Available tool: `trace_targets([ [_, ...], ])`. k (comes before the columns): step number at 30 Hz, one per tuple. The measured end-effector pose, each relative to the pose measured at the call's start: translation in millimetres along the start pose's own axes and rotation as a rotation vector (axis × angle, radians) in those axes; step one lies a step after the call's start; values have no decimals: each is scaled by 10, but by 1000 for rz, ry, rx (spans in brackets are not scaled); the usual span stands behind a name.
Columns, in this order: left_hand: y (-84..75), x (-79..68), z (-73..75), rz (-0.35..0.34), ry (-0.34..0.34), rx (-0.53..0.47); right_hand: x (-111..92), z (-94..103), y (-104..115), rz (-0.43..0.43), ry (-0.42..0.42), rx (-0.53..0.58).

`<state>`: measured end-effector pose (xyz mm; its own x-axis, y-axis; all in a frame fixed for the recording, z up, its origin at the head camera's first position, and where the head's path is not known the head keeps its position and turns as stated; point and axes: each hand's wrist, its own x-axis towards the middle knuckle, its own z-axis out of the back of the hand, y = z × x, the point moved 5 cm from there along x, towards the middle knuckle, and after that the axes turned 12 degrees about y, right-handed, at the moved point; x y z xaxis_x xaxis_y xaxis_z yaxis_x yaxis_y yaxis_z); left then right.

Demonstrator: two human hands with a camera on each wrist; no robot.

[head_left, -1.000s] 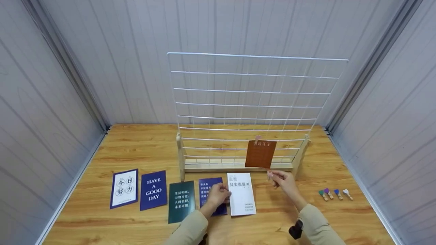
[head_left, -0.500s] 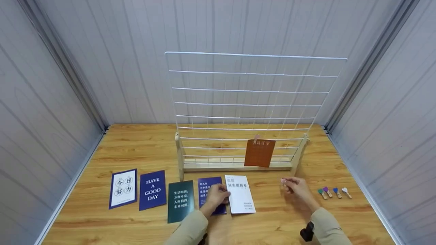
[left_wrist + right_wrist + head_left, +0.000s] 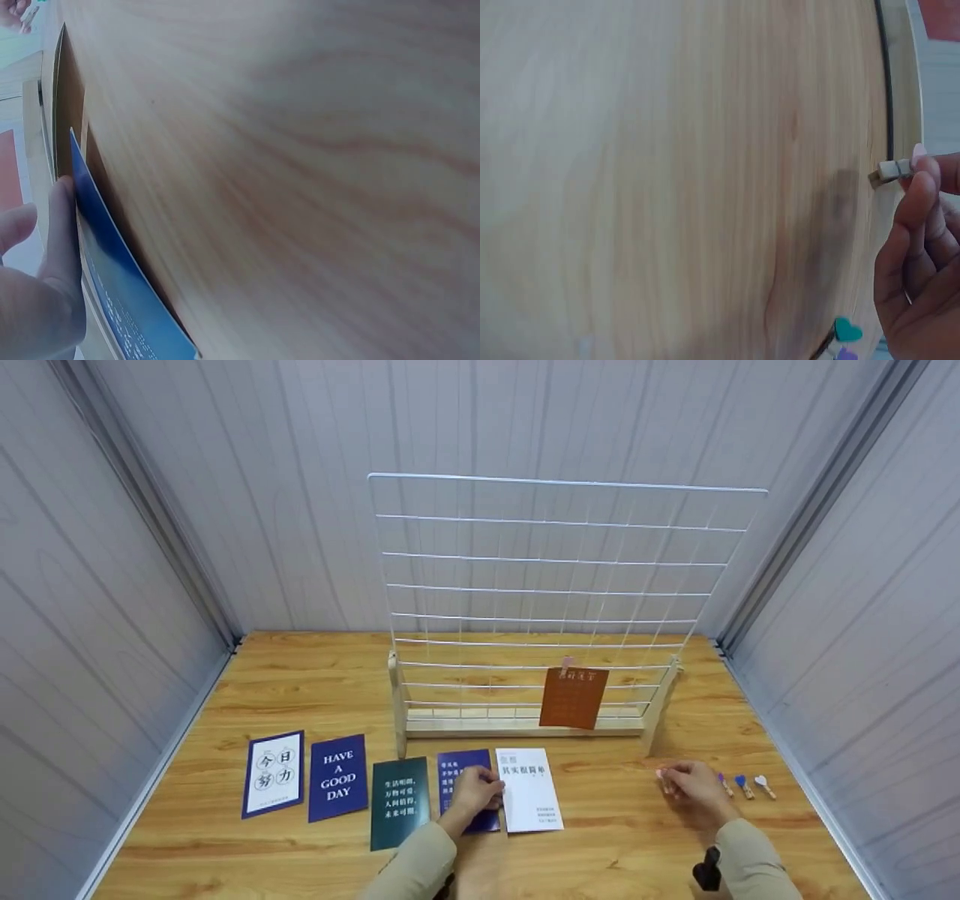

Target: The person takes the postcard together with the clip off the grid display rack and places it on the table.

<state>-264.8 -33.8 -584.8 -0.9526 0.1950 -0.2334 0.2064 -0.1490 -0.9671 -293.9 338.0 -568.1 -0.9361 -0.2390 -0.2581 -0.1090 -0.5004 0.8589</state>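
My left hand (image 3: 478,799) pinches the left edge of a white card (image 3: 529,791) with black Chinese text, and lies partly over a blue card (image 3: 469,765) beside it. In the left wrist view, the white card's edge is lifted off the tabletop at the fingers (image 3: 64,217). My right hand (image 3: 697,784) holds a small wooden clothespin (image 3: 892,171) with a pink heart between thumb and fingertips, just above the table. Close to that hand lie clothespins with hearts: blue (image 3: 742,786), white (image 3: 764,786), purple (image 3: 724,784) and green (image 3: 847,330). The hand hides the green one from the head view.
A white wire grid (image 3: 568,484) stands behind in a wooden base (image 3: 517,729). An orange-brown card (image 3: 574,699) hangs low on it from a pink clothespin (image 3: 566,663). Leftward lie a green card (image 3: 400,802), a blue card (image 3: 337,776) and a blue-bordered card (image 3: 274,772).
My right hand has moved right and slightly down with the clothespin, towards the other clothespins. The white card's top has shifted slightly left and down. My left hand has hardly moved.
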Motion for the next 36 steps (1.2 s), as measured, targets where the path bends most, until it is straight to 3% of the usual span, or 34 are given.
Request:
trace_targets([
  [8, -6, -17, 20, -13, -3, 20, -94, 173, -121, -111, -57, -230],
  [30, -186, 28, 45, -71, 2, -45, -126, 239, -222, -145, -108, -287],
  [36, -288, 52, 92, -129, -43, 73, -145, 280, -139, -142, -140, -326],
])
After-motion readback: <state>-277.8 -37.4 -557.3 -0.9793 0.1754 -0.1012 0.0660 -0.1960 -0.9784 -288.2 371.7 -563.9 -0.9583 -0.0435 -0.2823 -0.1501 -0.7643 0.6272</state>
